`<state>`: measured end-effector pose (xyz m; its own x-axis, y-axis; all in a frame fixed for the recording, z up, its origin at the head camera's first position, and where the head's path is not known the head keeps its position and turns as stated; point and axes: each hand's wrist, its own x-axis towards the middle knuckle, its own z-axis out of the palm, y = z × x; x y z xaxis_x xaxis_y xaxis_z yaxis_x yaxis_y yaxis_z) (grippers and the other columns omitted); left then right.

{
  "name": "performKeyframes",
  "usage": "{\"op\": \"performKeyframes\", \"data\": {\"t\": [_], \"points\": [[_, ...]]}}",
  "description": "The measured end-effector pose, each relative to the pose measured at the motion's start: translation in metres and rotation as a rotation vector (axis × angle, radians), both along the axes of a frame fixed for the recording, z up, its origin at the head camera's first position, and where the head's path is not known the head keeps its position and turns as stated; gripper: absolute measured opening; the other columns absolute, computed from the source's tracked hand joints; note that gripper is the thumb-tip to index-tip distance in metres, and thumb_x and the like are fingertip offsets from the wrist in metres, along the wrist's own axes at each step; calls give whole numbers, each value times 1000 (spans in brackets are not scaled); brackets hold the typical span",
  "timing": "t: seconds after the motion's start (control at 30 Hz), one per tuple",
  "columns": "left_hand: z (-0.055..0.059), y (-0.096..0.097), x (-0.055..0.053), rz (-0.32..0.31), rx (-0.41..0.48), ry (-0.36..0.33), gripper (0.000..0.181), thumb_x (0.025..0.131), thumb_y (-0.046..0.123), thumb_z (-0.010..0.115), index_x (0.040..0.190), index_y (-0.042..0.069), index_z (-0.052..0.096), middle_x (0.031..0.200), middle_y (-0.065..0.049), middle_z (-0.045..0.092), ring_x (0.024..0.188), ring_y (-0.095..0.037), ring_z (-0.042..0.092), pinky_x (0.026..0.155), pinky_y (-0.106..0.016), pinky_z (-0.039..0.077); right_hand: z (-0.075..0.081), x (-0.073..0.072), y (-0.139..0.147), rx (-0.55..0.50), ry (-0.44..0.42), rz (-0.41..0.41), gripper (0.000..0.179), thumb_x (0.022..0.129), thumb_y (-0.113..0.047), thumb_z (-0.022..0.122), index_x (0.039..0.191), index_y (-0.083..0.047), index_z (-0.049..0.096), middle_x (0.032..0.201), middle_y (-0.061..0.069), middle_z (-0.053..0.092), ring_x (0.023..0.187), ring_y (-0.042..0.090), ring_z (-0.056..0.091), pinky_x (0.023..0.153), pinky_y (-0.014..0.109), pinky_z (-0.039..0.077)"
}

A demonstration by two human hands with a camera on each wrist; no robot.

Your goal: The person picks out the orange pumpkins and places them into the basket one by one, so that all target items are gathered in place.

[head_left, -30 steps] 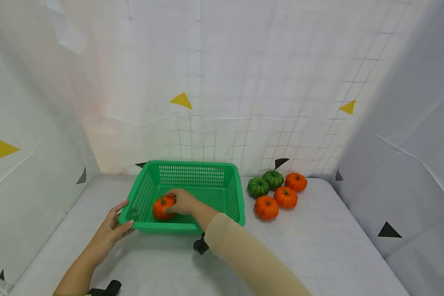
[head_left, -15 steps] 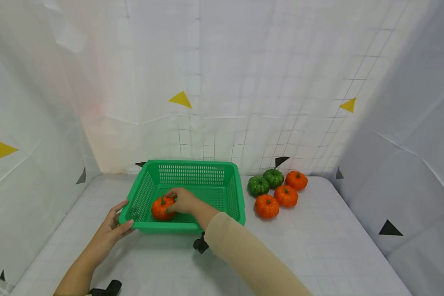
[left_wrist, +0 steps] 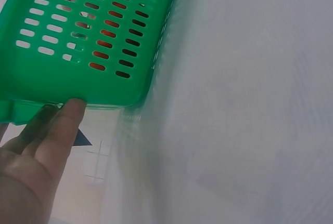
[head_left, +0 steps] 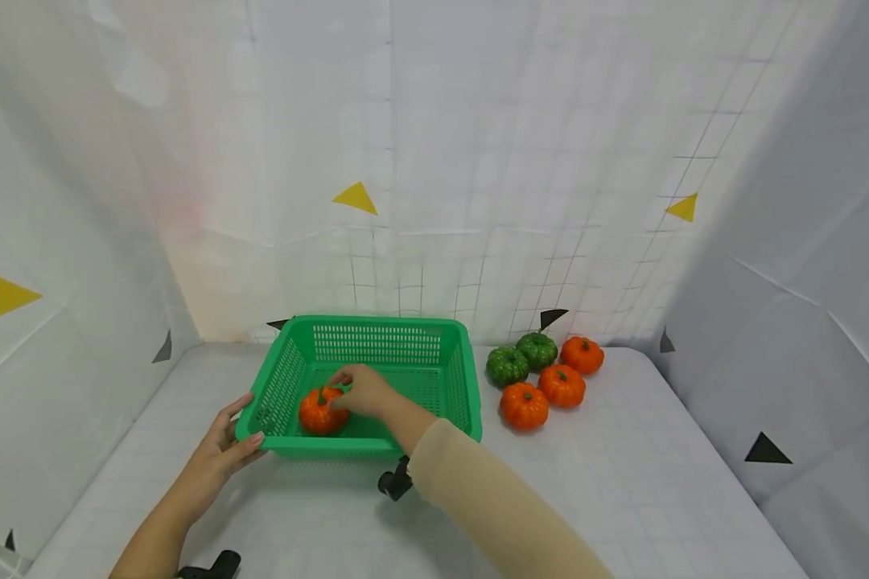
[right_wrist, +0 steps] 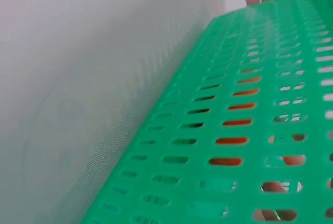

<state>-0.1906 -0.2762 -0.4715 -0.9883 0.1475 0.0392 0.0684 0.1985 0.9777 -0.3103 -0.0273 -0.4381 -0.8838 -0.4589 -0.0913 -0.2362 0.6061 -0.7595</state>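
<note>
A green plastic basket (head_left: 376, 444) with slotted walls sits on the white table. My left hand (head_left: 213, 458) holds its near left corner, thumb at the front rim and fingers along the left side. In the left wrist view, fingers (left_wrist: 65, 130) lie against the basket's outer wall (left_wrist: 62, 81). Inside, at the near left, rests a small orange pumpkin (head_left: 317, 414). My right hand (head_left: 369, 394) reaches in over the front rim, fingers loosely parted at the pumpkin's upper right. The slotted wall (right_wrist: 208, 125) hides most of this hand in the right wrist view.
Right of the basket stand two green pumpkins (head_left: 507, 367) and three orange pumpkins (head_left: 525, 407), close together. White sheeting with yellow and black triangles (head_left: 766, 449) walls in the table (head_left: 623, 498) at the back and both sides.
The right hand has lifted slightly and its fingers have loosened around the orange pumpkin, which has shifted slightly. The left hand stays at the basket's corner.
</note>
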Motion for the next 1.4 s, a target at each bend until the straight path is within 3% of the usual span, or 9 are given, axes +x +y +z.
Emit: {"op": "performKeyframes", "data": {"t": [0.47,1.1,1.4], "points": [[1,2,1,12,-14,16,73,105,18,55,160,10,8,150,-33,30,112,-1,57,92,-22,52,29,18,20,-85,43,-5,27,91,-23,75,117,-16,71,123,6,65,109,21,60,80,31,55],[2,2,1,13,-11,10,73,105,19,55,160,10,7,150,-32,30,113,-1,57,93,-24,53,47,46,64,-103,99,16,30,95,-29,72,122,-16,69,122,0,66,118,27,58,92,39,52],[0,2,0,4,-2,20,72,105,18,54,160,10,8,149,-32,31,113,-1,57,93,-23,52,47,56,88,-132,109,34,34,97,-31,68,126,-15,66,129,3,64,124,30,54,98,45,48]]}}
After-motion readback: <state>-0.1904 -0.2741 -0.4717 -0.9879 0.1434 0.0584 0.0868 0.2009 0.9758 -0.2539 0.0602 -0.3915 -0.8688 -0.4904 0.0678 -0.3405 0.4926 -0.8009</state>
